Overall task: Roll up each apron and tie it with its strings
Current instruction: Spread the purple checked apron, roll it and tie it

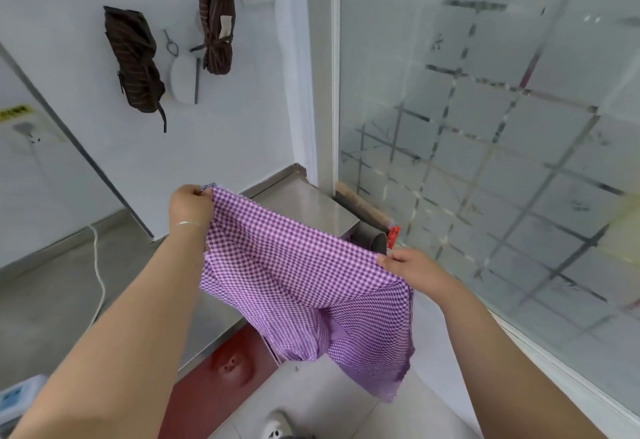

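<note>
A purple checked apron (304, 279) hangs spread in the air between my two hands, above the end of a steel counter. My left hand (188, 206) pinches its upper left corner. My right hand (412, 265) pinches the upper edge on the right. The cloth sags between them and drapes down to below the counter edge. On the wall hang two rolled dark striped aprons, one at the left (135, 60) and one at the right (216, 28), both tied with their strings.
The steel counter (311, 201) runs along the white wall, with a white cable (98, 272) lying on it. A frosted glass partition (485, 126) stands at the right. A rolling pin (362, 208) lies by the glass. Red and tiled floor shows below.
</note>
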A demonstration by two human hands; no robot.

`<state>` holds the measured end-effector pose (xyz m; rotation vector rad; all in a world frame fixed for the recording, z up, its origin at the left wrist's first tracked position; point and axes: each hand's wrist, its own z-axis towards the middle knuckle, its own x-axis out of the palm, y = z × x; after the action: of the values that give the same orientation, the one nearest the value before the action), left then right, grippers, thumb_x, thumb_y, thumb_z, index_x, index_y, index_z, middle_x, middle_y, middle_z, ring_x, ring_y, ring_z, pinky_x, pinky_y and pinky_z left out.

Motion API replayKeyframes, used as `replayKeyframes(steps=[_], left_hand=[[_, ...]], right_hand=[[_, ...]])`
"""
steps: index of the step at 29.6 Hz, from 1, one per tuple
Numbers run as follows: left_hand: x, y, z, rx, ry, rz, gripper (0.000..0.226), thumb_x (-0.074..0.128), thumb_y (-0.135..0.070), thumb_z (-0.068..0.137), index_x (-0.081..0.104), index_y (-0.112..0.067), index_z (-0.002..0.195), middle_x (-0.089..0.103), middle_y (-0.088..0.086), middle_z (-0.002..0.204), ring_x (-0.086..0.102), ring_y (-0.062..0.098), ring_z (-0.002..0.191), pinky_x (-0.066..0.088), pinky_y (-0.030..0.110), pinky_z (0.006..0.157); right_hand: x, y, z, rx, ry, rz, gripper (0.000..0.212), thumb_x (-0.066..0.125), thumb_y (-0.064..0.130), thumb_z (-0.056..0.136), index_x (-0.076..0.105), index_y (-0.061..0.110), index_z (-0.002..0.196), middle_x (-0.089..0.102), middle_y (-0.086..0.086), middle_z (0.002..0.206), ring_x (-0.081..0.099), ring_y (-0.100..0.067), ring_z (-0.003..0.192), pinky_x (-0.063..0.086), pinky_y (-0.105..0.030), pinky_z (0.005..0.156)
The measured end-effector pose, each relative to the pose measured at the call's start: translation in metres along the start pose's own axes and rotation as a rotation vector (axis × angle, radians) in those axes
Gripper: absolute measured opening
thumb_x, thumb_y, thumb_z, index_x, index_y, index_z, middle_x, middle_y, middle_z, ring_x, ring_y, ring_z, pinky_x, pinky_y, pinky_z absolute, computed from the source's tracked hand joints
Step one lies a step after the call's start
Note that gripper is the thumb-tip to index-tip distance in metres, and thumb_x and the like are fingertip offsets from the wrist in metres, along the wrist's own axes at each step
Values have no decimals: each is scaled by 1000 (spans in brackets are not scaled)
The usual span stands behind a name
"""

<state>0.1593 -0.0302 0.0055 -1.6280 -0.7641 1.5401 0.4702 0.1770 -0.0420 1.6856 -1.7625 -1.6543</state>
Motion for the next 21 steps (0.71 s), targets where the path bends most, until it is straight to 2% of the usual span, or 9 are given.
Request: replayKeyframes(steps=[3,6,8,9,11,14,15,18,21], left_hand=[[-10,15,14,-55,-11,109,22,50,-16,98,65,-3,105,64,17,98,58,32,86,45,36,78],[-15,19,26,-74,-69,260,24,48,-12,97,60,-3,116,56,22,120,59,39,96,43,37,78],[-8,5,12,32,-121,312,31,50,-11,95,50,-10,126,41,18,132,59,40,97,45,41,80],[0,-7,0,161,-105,293,36,54,-15,93,46,-15,128,41,13,131,60,37,96,47,41,82],[18,-33,-27,433,154,181,41,62,-31,91,47,-22,127,51,1,116,58,21,93,47,35,85],[40,-61,-67,530,862,205,40,56,-45,92,52,-22,124,60,-7,107,56,11,96,46,30,89],[44,-64,-71,558,990,317,43,55,-51,90,53,-23,123,61,-7,108,57,11,97,46,29,86],[48,-55,-47,628,1082,477,43,63,-55,84,55,-20,108,61,-7,95,58,11,88,45,26,76],[49,-49,-28,604,1110,444,27,67,-45,85,56,-20,84,56,-8,74,50,7,67,39,24,62]], right_hand=[[-1,19,6,21,140,64,26,52,41,96,70,22,95,70,6,94,64,-10,88,45,-22,75],[5,38,20,13,170,152,17,56,35,95,70,25,94,72,6,94,67,-12,90,49,-24,78],[12,48,28,-42,137,166,17,59,35,93,71,24,91,73,6,92,68,-14,89,52,-31,85],[17,56,34,-74,125,158,16,60,35,93,72,25,90,73,7,91,68,-12,89,51,-31,86],[34,77,46,-151,126,146,15,60,37,93,71,28,89,73,10,88,68,-8,86,50,-28,81],[52,109,61,-274,124,120,10,60,28,94,69,27,92,69,13,83,64,0,79,48,-21,71],[53,113,64,-310,124,92,11,59,20,94,68,24,89,67,12,81,62,-2,76,51,-23,69],[60,121,75,-306,137,152,17,60,18,94,68,16,78,68,2,72,61,-7,68,51,-26,65],[68,127,81,-251,118,235,20,55,34,96,64,20,86,66,11,71,59,1,65,45,-18,63]])
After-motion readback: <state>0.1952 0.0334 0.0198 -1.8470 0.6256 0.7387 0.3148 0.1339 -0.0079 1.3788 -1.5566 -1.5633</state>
